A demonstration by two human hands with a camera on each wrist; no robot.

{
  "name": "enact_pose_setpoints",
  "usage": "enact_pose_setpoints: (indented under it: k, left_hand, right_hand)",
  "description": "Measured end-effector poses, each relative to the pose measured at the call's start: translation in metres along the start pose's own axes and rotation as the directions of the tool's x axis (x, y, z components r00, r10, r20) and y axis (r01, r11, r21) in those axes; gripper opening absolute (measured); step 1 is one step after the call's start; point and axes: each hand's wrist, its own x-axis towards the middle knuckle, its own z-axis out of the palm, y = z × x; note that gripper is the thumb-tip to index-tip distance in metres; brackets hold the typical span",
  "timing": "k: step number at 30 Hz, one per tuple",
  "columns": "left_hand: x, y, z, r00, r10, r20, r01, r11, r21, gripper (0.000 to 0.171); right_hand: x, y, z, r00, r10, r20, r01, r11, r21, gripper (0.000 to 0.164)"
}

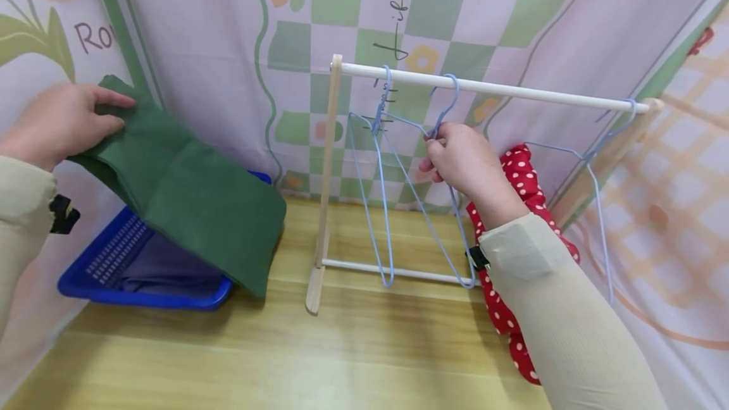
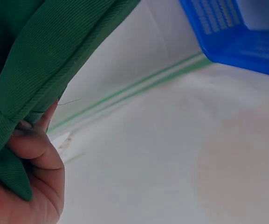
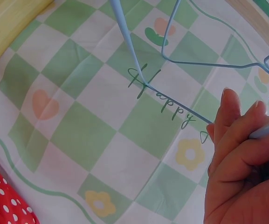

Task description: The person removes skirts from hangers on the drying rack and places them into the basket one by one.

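Observation:
At the left of the head view, my left hand (image 1: pixel 68 120) pinches the upper edge of a dark green cloth (image 1: pixel 211 207). The cloth hangs down over a blue plastic basket (image 1: pixel 142 299). In the left wrist view, fingers and thumb close on a fold of the green cloth (image 2: pixel 50 60). My right hand (image 1: pixel 464 160) grips a blue clothes hanger (image 1: pixel 447 106) just below its hook, which is still over the rack's white rail (image 1: pixel 501 86). Another blue hanger (image 1: pixel 380 163) hangs to its left. The right wrist view shows the fingers curled round the hanger's neck (image 3: pixel 267 128).
A red polka-dot cloth (image 1: pixel 518 176) is behind and beside my right forearm. A third blue hanger (image 1: pixel 592 163) hangs at the rail's right end. The rack's wooden post (image 1: pixel 328 163) stands on the wood-grain table (image 1: pixel 342 359). Purple-blue fabric (image 1: pixel 171 264) lies in the basket.

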Motion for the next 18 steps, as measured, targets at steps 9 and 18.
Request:
enact_pose_setpoints:
  k: [9,18]
  left_hand:
    - [-0.001,-0.018,0.01,1.0,0.013,-0.019,-0.01,0.987,0.162,0.05]
    - [-0.002,-0.03,0.017,0.995,0.094,-0.044,-0.076,0.947,0.311,0.047]
  right_hand:
    - [0.0,0.0,0.0,1.0,-0.002,-0.006,0.002,1.0,-0.004,0.033]
    - [0.0,-0.001,-0.001,1.0,0.015,0.001,-0.015,1.0,-0.001,0.033]
